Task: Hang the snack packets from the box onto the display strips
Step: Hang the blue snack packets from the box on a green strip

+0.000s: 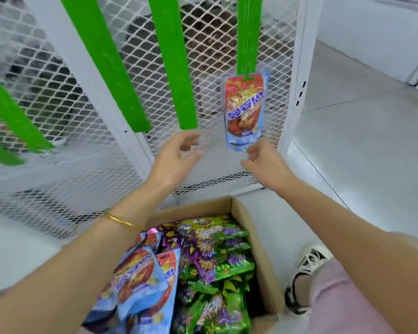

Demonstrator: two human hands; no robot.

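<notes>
A red and blue snack packet (245,109) hangs straight up and down from a green strip (249,32). Its top is on the hook and its bottom points down, just above the right hand (266,165). The left hand (176,160) is under another strip (171,61). Both hands are loose and hold nothing. Behind them is a white wire wall (140,56), and the floor (360,131) is grey. Under the arms sits a cardboard box (258,249) full of blue packets (140,280) and green packets (217,256).
</notes>
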